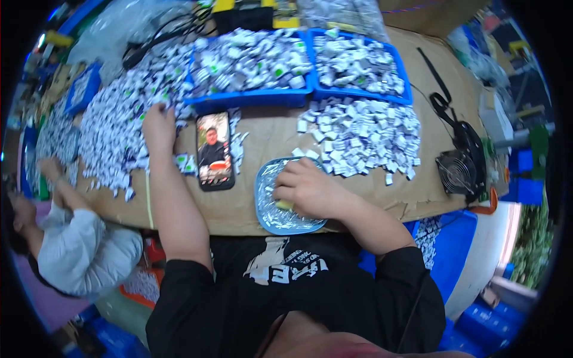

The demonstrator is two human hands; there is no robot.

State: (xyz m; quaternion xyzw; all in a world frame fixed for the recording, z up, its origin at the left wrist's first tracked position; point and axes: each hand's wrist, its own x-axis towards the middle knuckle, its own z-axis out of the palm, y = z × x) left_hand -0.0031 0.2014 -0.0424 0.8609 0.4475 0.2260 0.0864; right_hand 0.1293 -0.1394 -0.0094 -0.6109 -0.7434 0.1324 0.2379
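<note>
My left hand [159,125] rests at the edge of a large pile of small white plastic parts [113,128], its fingers bent together at the tips; what they pinch is too small to make out. Over a shallow light-blue tray [261,200] my right hand [307,188] curls its fingers downward, closed. Thin, shiny silvery pieces [290,225] cover the tray's bottom. Something pale yellow [285,204] shows at the right fingertips, and its kind is unclear. Between the hands lies a phone [215,152] with its screen lit, showing a person.
Two blue bins [250,100] full of white parts stand at the back. A second heap of white parts [364,137] lies right of the tray. Farther right is a small black fan [459,167] with a strap. A co-worker [89,238] sits at the left, one hand near another pile.
</note>
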